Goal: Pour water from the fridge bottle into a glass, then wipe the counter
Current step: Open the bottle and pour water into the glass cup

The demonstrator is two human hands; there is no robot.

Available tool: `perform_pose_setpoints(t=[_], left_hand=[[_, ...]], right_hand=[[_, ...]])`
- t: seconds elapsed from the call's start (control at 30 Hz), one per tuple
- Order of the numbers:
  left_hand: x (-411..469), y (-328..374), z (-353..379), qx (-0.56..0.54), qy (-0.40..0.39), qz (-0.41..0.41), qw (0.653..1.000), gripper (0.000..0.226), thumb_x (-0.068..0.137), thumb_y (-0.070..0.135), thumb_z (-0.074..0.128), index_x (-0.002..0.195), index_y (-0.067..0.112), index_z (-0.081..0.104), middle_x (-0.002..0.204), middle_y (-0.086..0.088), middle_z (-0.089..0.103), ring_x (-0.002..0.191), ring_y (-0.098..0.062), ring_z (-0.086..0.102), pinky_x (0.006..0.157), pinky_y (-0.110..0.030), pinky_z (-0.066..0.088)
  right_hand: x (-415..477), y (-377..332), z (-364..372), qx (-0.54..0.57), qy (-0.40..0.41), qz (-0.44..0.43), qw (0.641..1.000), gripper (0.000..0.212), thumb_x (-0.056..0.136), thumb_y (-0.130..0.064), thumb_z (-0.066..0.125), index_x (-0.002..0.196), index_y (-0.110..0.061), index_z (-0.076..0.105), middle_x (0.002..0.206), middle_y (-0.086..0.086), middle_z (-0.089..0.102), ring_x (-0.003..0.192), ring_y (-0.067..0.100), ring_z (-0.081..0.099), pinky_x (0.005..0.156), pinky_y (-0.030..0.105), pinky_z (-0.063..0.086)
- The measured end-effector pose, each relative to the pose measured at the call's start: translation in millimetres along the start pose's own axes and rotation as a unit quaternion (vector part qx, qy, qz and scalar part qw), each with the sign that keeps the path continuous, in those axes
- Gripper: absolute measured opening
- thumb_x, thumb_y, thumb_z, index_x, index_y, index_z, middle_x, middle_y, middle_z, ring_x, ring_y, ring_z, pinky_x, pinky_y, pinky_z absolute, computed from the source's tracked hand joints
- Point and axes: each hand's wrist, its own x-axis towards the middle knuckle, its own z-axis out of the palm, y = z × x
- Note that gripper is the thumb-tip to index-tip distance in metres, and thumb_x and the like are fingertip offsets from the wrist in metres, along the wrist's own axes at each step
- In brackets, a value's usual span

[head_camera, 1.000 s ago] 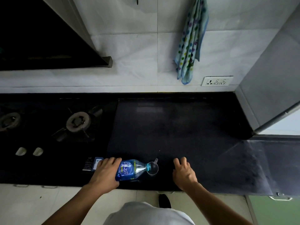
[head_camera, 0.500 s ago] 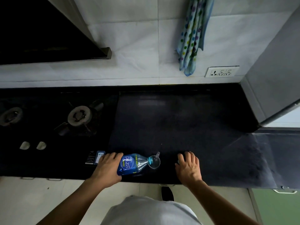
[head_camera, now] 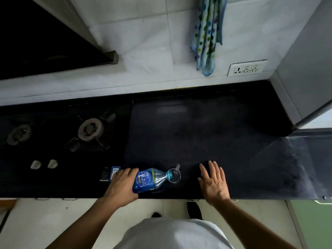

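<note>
A clear plastic bottle (head_camera: 150, 179) with a blue label is tipped on its side, its neck pointing right over the mouth of a small clear glass (head_camera: 174, 174) with a handle. My left hand (head_camera: 122, 186) grips the bottle's base end. The glass stands on the black counter (head_camera: 206, 133) near the front edge. To the right of the glass, my right hand (head_camera: 213, 182) lies flat on the counter, fingers spread, holding nothing. A spotted blue cloth (head_camera: 206, 35) hangs on the wall tiles above the counter.
A gas hob with two burners (head_camera: 90, 129) and two white knobs (head_camera: 44, 164) fills the counter's left half. A dark hood (head_camera: 45, 45) hangs above it. A wall socket (head_camera: 247, 69) sits at the back right, beside a grey fridge side (head_camera: 305, 69).
My right hand has uncurled and slid forward, flattening on the counter with fingers spread. The bottle stays tipped over the glass in my left hand. My head has dipped lower.
</note>
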Motion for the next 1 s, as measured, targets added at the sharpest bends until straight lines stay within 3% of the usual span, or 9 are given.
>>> perform_pose_setpoints(t=[0.4, 0.6, 1.0], left_hand=[[-0.3, 4.9, -2.8, 0.011, 0.003, -0.008, 1.0, 0.089, 0.072, 0.039, 0.072, 0.149, 0.024, 0.032, 0.139, 0.002, 0.048, 0.13, -0.021, 0.045, 0.112, -0.035, 0.032], [-1.4, 5.3, -2.3, 0.021, 0.004, -0.01, 1.0, 0.089, 0.071, 0.04, 0.071, 0.149, 0.024, 0.032, 0.137, 0.002, 0.049, 0.127, -0.022, 0.047, 0.11, -0.035, 0.033], [-5.4, 12.5, -5.2, 0.048, 0.023, -0.013, 0.998, 0.087, 0.074, 0.039, 0.073, 0.149, 0.023, 0.031, 0.138, 0.001, 0.049, 0.129, -0.022, 0.046, 0.111, -0.037, 0.033]], right_hand=[[-1.2, 1.1, -4.2, -0.007, -0.031, -0.004, 0.999, 0.062, 0.099, -0.048, 0.02, 0.152, -0.021, 0.037, 0.157, 0.02, 0.035, 0.149, 0.038, 0.024, 0.118, 0.045, 0.002], [0.1, -0.7, -4.8, -0.01, -0.031, -0.003, 0.999, 0.06, 0.097, -0.046, 0.026, 0.146, -0.018, 0.047, 0.149, 0.022, 0.046, 0.144, 0.039, 0.035, 0.116, 0.047, 0.011], [-0.6, 0.4, -9.6, 0.003, -0.051, -0.008, 0.999, 0.073, 0.094, -0.052, 0.003, 0.157, -0.021, 0.023, 0.163, 0.02, 0.021, 0.153, 0.037, 0.009, 0.123, 0.049, 0.005]])
